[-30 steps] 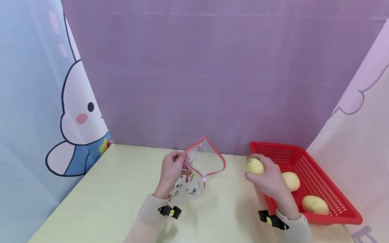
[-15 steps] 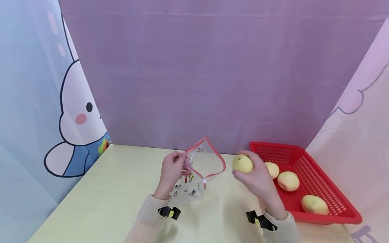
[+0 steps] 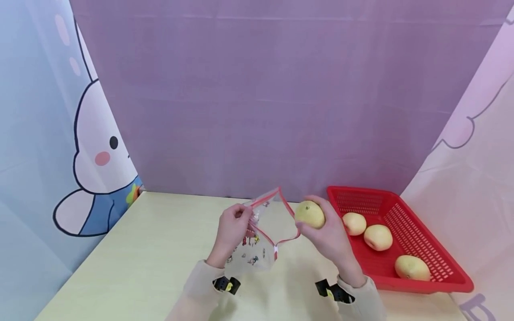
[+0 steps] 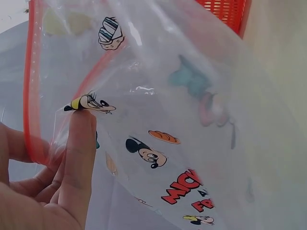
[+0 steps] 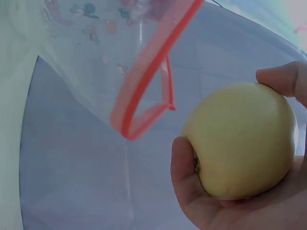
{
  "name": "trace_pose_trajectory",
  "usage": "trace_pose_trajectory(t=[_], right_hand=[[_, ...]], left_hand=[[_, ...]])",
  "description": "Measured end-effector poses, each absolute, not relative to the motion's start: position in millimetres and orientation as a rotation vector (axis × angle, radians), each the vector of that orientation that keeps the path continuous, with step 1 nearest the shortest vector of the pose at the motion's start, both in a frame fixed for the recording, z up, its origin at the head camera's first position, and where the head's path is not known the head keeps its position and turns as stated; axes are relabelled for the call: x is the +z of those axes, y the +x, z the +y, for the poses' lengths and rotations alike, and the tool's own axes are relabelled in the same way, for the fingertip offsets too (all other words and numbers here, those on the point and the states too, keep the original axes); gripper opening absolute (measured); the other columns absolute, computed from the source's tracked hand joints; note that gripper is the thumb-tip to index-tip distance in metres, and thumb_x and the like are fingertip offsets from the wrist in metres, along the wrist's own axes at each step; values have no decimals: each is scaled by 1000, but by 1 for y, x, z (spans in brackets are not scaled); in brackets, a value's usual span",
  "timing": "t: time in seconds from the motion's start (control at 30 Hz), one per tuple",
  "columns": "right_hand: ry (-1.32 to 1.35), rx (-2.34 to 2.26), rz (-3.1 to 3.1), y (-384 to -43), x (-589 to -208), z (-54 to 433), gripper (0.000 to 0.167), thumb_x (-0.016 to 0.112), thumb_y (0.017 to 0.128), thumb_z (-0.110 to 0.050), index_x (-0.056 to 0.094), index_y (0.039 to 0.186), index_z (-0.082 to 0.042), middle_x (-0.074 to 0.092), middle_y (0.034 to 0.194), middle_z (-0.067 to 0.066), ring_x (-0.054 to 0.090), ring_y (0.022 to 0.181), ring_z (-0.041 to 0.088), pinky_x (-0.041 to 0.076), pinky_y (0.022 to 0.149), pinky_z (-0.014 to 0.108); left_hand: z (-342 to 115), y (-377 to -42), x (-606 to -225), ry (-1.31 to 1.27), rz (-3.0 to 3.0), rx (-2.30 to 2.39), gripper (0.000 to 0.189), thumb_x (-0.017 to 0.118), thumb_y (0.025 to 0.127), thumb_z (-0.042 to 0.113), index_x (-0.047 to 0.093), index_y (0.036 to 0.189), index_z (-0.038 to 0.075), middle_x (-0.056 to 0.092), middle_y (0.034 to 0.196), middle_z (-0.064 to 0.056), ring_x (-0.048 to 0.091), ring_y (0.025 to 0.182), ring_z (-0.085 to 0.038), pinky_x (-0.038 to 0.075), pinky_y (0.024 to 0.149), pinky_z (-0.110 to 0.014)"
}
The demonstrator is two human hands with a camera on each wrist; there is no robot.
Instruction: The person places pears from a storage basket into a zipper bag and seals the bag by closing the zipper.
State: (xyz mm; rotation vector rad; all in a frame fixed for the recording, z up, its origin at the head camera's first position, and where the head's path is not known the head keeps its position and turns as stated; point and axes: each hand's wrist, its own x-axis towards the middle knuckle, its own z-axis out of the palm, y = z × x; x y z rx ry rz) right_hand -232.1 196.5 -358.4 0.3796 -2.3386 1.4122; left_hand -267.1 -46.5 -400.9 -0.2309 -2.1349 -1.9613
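Observation:
My left hand (image 3: 234, 226) pinches the left rim of a clear zip bag (image 3: 250, 256) with cartoon prints and a red zip edge. The bag's mouth gapes, with the white slider at its near corner. In the left wrist view, one finger (image 4: 79, 153) lies against the clear plastic. My right hand (image 3: 331, 236) grips a round, pale yellow fruit (image 3: 310, 214), apple- or pear-like, just at the right side of the bag's mouth. From the right wrist, the fruit (image 5: 242, 141) appears apart from the red zip edge (image 5: 148, 72), held between thumb and fingers.
A red plastic basket (image 3: 435, 238) with slotted walls stands at the right, holding 3 more pale yellow fruits (image 3: 378, 237). Both the bag and the basket are on or above the pale yellow table (image 3: 160, 249). A purple cloth (image 3: 257, 98) hangs behind.
My right hand has carried the fruit leftward from the basket's left edge to the bag's mouth. My left hand keeps its hold on the bag, shifted slightly right in view.

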Motion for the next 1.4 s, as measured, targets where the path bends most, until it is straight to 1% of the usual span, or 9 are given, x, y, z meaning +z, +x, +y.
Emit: trace_pose_trajectory(t=[0.23, 0.37, 0.53, 0.7, 0.83, 1.0, 1.13, 1.27, 1.4], right_hand=[[498, 1424, -2330, -239, -369, 184, 57, 80, 82, -8, 58, 135, -13, 61, 117, 9, 59, 93, 26, 56, 74, 39], [548, 1426, -2345, -243, -375, 173, 55, 80, 83, -9, 60, 134, -11, 61, 120, 9, 58, 94, 26, 55, 73, 38], [517, 1438, -2427, -246, -384, 163, 58, 81, 83, -14, 59, 137, -14, 59, 126, 9, 57, 92, 25, 56, 67, 36], [470, 1424, -2540, -252, -392, 157, 60, 80, 83, -17, 58, 138, -13, 59, 119, 10, 57, 88, 23, 54, 66, 34], [481, 1409, -2629, -254, -396, 155, 58, 81, 84, -17, 57, 137, -7, 61, 116, 9, 58, 91, 22, 56, 70, 36], [499, 1315, -2692, -255, -401, 154, 59, 81, 86, -21, 56, 136, -2, 62, 123, 11, 60, 99, 25, 58, 80, 45], [513, 1261, -2681, -254, -402, 153, 60, 80, 87, -23, 56, 138, -2, 61, 128, 12, 59, 104, 27, 58, 83, 45], [530, 1243, -2653, -252, -399, 154, 56, 79, 89, -22, 58, 138, -3, 61, 130, 13, 59, 107, 28, 58, 84, 46], [533, 1204, -2635, -247, -394, 154, 54, 77, 91, -22, 59, 139, -5, 61, 134, 13, 59, 117, 32, 59, 90, 49]], left_hand=[[-44, -267, -403, -253, -2143, -1944, 21, 58, 105, 18, 66, 102, -2, 64, 82, -13, 66, 58, -19, 63, 54, -34], [-42, -266, -402, -256, -2165, -1932, 24, 58, 106, 19, 65, 104, -3, 65, 82, -13, 66, 59, -19, 63, 54, -34], [-39, -263, -400, -247, -2205, -1918, 23, 58, 106, 20, 65, 102, -1, 65, 81, -12, 67, 60, -19, 63, 54, -34], [-35, -262, -401, -270, -2236, -1879, 23, 58, 105, 21, 65, 101, -1, 63, 83, -11, 67, 60, -19, 63, 54, -32], [-33, -263, -404, -282, -2264, -1840, 24, 59, 105, 22, 67, 100, 0, 62, 84, -10, 66, 59, -18, 62, 53, -30], [-32, -262, -403, -285, -2277, -1817, 24, 58, 105, 22, 68, 101, 0, 62, 85, -10, 65, 57, -18, 62, 53, -29], [-34, -260, -400, -284, -2255, -1814, 23, 57, 105, 19, 67, 101, 0, 62, 85, -11, 64, 56, -19, 62, 52, -30], [-36, -261, -397, -286, -2220, -1825, 23, 56, 106, 19, 66, 100, -1, 63, 83, -12, 65, 57, -19, 62, 52, -30], [-38, -261, -396, -290, -2153, -1866, 23, 57, 106, 18, 66, 99, -2, 64, 80, -13, 66, 57, -21, 62, 52, -32]])
